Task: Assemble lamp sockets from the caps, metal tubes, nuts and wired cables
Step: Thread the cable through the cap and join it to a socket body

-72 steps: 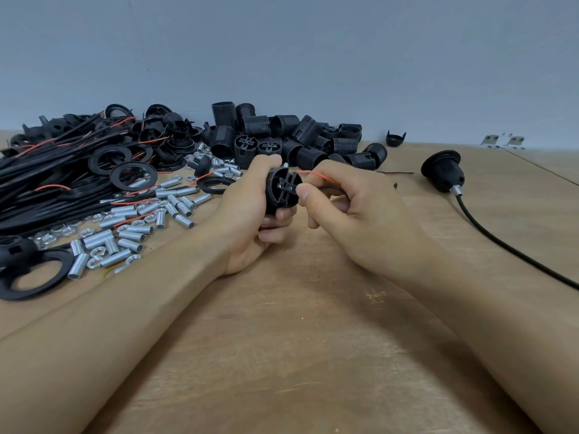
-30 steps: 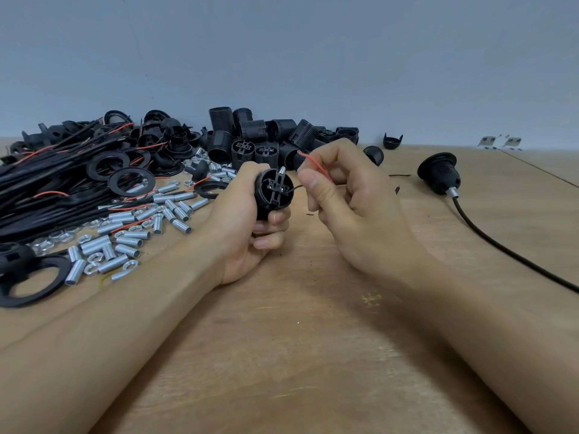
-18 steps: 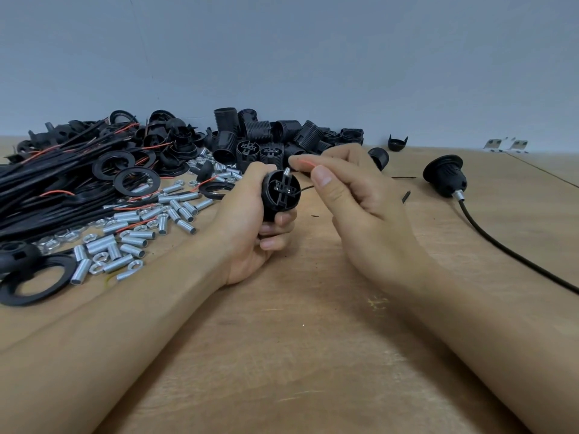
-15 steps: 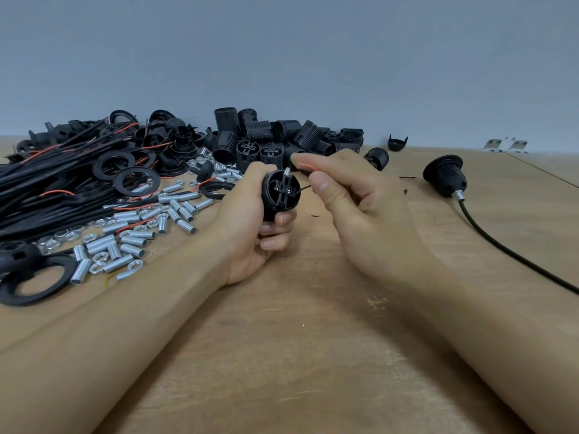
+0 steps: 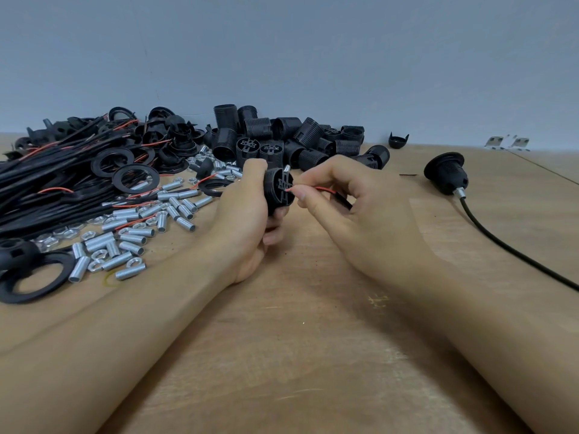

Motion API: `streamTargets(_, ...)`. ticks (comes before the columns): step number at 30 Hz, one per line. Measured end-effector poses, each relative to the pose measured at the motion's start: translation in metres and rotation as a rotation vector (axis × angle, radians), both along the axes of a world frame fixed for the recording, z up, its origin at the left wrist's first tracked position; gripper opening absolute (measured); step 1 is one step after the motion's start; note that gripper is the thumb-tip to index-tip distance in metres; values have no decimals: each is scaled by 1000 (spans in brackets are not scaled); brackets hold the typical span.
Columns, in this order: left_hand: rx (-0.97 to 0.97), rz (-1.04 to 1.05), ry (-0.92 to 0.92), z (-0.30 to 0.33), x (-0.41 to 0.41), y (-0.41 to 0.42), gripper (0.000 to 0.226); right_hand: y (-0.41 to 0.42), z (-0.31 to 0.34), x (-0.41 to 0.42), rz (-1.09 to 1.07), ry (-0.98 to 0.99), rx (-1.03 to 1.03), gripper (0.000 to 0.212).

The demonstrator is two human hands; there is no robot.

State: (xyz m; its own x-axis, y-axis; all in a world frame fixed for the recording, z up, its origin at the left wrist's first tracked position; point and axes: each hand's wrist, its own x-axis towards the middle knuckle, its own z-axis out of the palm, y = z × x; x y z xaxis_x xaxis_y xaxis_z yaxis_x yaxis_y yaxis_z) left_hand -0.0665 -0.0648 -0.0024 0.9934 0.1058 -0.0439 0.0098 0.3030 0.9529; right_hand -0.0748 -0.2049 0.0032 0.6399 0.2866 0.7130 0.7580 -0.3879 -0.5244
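My left hand [image 5: 244,214] grips a black lamp socket body [image 5: 277,191] above the middle of the wooden table [image 5: 313,355], its slotted end facing right. A small metal pin sticks up from its top edge. My right hand [image 5: 354,214] pinches a red wire [image 5: 319,188] of a black cable between thumb and forefinger, with the wire's tip at the socket's slotted end. The cable runs back under my right palm.
A pile of black socket bodies [image 5: 291,139] lies behind my hands. Wired cables [image 5: 47,183], black rings [image 5: 135,178], threaded metal tubes [image 5: 131,236] and nuts [image 5: 100,255] cover the left. An assembled socket with its cable [image 5: 446,175] lies at the right, a loose cap [image 5: 398,140] behind it.
My right hand has lowered and brought the red wire's tip to the socket's slotted end; before, the wire was held higher and off to the right. The left hand stays put.
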Motion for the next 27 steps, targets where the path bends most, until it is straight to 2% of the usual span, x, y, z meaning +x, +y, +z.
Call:
streamTargets(4,5,2,16,1,0,-2,37,0,-2,3,-51,-12,-17,7)
streamTargets(10,129,30,-12,-1,-1,-4,35,1,-1,3,-51,32,13,8)
streamTargets(20,75,-16,14,0,-1,-2,37,0,0,1,13,55,-4,7)
streamTargets(27,123,-10,2,0,-1,-3,35,0,0,1,9,59,-27,6)
